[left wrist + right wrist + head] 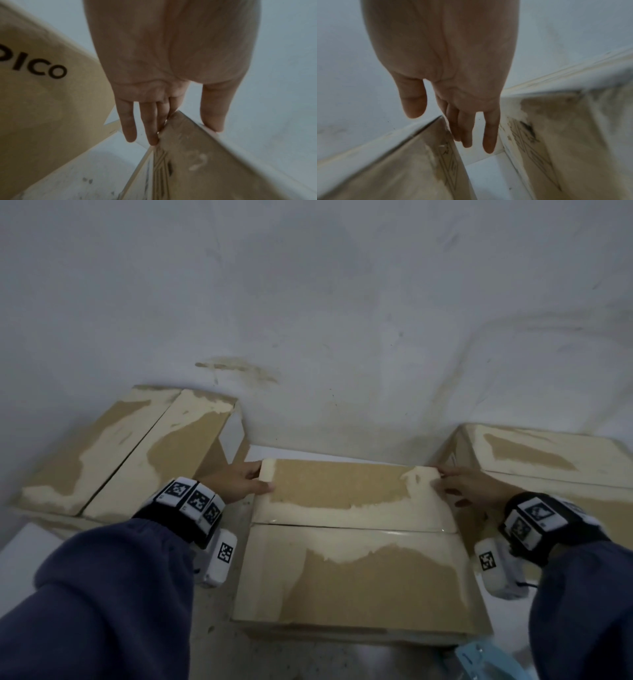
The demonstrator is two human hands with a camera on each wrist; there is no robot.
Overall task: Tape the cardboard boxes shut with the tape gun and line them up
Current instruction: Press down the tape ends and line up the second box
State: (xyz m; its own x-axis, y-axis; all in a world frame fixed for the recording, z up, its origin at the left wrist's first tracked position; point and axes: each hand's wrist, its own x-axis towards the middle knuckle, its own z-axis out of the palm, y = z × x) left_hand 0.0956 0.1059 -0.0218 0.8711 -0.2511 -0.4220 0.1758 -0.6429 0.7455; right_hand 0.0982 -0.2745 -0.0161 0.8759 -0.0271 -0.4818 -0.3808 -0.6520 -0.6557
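Observation:
Three worn cardboard boxes stand on a pale floor, flaps closed. The middle box (352,570) is between my hands; a glossy strip seems to run along its seam. My left hand (255,479) is at its far left corner, thumb on top and straight fingers (150,128) down the side wall (197,162). At the far right corner is my right hand (448,481), its fingers (467,132) straight along the box's side (402,169). A light blue tape gun (479,659) lies by the box's near right corner, in neither hand.
The left box (126,453), printed PICO on its side (34,81), sits angled a little behind and left. The right box (548,463) stands close on the right (565,135), with a narrow gap of floor between it and the middle box. Pale stained floor (342,320) stretches beyond.

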